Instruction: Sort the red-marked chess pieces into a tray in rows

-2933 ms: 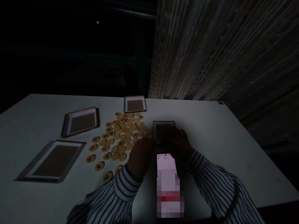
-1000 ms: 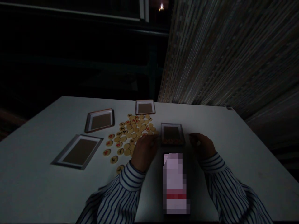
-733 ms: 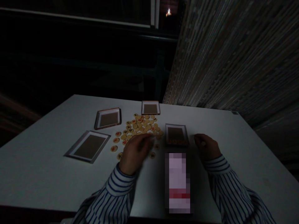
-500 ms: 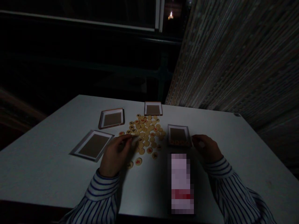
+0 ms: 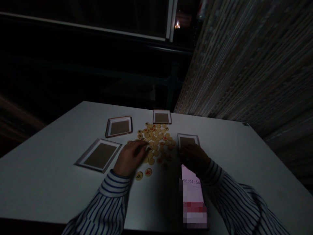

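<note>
Several round yellow game pieces point(image 5: 156, 140) with red or black marks lie scattered mid-table. My left hand point(image 5: 129, 157) rests on the pile's near left edge, fingers curled over pieces; what it grips is hidden. My right hand point(image 5: 194, 157) lies over the near end of a small framed tray point(image 5: 187, 140) to the right of the pile, its fingers dim and hard to read. Two loose pieces point(image 5: 143, 174) sit just below my left hand. Both sleeves are striped.
Three more framed trays stand on the white table point(image 5: 49, 176): a large one point(image 5: 99, 155) near left, one point(image 5: 119, 126) behind it, a small one point(image 5: 161, 117) at the back. A lit phone point(image 5: 193, 192) lies near the front edge. A woven blind hangs at right.
My left hand swept left across the pieces, then settled at the pile's left edge. My right hand moved from the table right of the small tray onto its near end. The view shifted left.
</note>
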Available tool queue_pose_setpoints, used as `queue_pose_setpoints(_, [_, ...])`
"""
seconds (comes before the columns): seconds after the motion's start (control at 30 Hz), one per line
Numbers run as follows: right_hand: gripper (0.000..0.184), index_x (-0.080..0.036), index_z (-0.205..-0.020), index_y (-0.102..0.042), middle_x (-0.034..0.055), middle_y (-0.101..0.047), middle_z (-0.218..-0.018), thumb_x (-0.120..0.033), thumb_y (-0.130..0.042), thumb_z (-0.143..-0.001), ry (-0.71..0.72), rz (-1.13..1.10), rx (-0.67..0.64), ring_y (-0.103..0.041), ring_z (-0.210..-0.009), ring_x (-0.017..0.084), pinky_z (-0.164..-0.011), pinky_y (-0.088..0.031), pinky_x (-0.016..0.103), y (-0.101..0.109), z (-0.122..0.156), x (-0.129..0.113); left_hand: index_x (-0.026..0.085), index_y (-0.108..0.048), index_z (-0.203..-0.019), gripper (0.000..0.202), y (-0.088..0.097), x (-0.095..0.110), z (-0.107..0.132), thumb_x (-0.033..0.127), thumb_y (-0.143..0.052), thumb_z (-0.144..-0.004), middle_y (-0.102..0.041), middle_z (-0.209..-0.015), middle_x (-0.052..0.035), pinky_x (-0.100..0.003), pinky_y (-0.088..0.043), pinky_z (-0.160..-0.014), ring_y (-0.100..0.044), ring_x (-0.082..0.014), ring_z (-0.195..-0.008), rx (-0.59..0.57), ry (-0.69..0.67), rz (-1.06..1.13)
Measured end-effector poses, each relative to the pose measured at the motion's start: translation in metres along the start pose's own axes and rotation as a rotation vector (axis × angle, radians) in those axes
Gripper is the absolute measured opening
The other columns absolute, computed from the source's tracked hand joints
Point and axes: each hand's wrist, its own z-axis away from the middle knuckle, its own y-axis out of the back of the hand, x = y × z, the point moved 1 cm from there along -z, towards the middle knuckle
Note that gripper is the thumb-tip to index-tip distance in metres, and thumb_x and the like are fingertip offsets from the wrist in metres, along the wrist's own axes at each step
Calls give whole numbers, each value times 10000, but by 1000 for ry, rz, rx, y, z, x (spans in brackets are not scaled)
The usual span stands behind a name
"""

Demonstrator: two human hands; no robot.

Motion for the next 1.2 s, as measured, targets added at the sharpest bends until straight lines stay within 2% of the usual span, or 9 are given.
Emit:
queue_pose_setpoints(0.1, [205, -176, -958, -621, 60, -669, -900, -262, -475, -842, -20, 4, -40, -591, -849, 185, -757, -406, 322, -7, -13, -8, 191, -627, -967, 253, -8, -3, 2, 326, -460, -833, -673, -967, -53, -353, -461, -862, -603, -178, -910, -19, -33, 64])
queue_pose_setpoints(0.2, [216, -182, -970, -615, 66, -664, -946, -290, -464, -859, -9, 19, -151, -584, -890, 192, -768, -401, 317, -15, -26, -15, 184, -627, -949, 234, -13, -4, 3, 305, -464, -833, -673, -959, -55, -334, -474, -831, -606, -171, -901, -41, -60, 75])
queue_pose_setpoints(0.37, [282, -188, -1090, -578, 99, -642, -1032, -316, -471, -862, -19, 44, -258, -564, -962, 206, -790, -397, 329, -21, -40, -23, 184, -622, -985, 240, -8, 4, -6, 260, -447, -839, -664, -997, -64, -366, -460, -850, -592, -187, -931, -113, -113, 10])
queue_pose_setpoints(0.5, [366, -199, -1191, -518, 109, -639, -1054, -366, -421, -880, -50, 54, -267, -556, -979, 232, -788, -402, 358, -17, -44, -30, 182, -623, -980, 235, -4, 14, -23, 197, -437, -837, -666, -977, -57, -364, -457, -833, -589, -185, -912, -159, -131, -39])
queue_pose_setpoints(0.63, [443, -185, -1242, -476, 131, -615, -1114, -419, -422, -870, -66, 48, -295, -542, -1020, 259, -798, -413, 388, -15, -48, -34, 179, -616, -996, 239, -14, 19, -34, 187, -442, -833, -663, -986, -61, -355, -459, -827, -588, -190, -926, -168, -127, -35])
queue_pose_setpoints(0.83, [396, -228, -1213, -509, 126, -575, -1186, -396, -460, -859, -26, 52, -288, -520, -1066, 246, -844, -406, 387, -25, -49, -30, 165, -612, -1001, 236, -31, 17, -30, 158, -488, -800, -666, -986, -75, -354, -456, -834, -599, -197, -917, -180, -143, -49])
queue_pose_setpoints(1.0, [416, -246, -1231, -494, 103, -555, -1221, -421, -457, -855, -22, 33, -271, -508, -1091, 233, -894, -384, 386, -33, -48, -26, 160, -620, -990, 224, -35, 12, -28, 189, -486, -813, -668, -956, -81, -353, -457, -816, -599, -204, -900, -185, -125, -78])
queue_pose_setpoints(1.2, [391, -249, -1238, -488, 80, -535, -1259, -365, -453, -866, -6, 42, -268, -472, -1141, 256, -895, -387, 413, -33, -47, -25, 165, -631, -992, 232, -38, 9, -27, 222, -480, -826, -672, -943, -79, -348, -463, -811, -605, -208, -896, -189, -124, -107])
